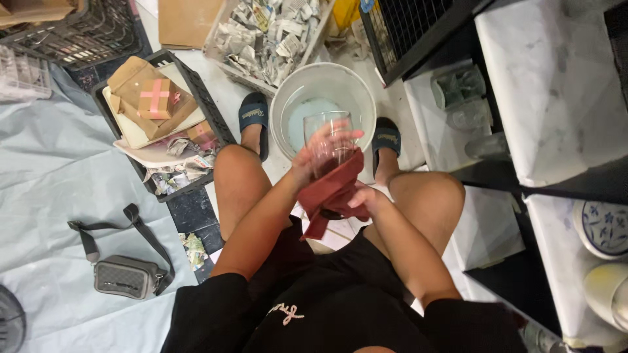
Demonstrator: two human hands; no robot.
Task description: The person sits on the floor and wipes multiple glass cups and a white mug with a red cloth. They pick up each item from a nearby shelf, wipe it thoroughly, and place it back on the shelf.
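Observation:
I sit with a clear drinking glass (328, 124) held up over my knees. My left hand (320, 151) grips the bowl of the glass from the side, fingers spread across it. My right hand (362, 196) is lower, closed on a dark red cloth (330, 189) that wraps the bottom of the glass and hangs down between my legs. Just beyond the glass, between my sandalled feet, stands a white bucket (350, 88) with a little water in it.
A black crate (196, 85) with cardboard boxes and crumpled newspaper sits at left. A tray of newspaper-wrapped items (265, 33) lies ahead. A grey shoulder bag (124, 274) rests on a pale sheet. Shelves (556, 98) at right hold glasses and a patterned bowl (605, 229).

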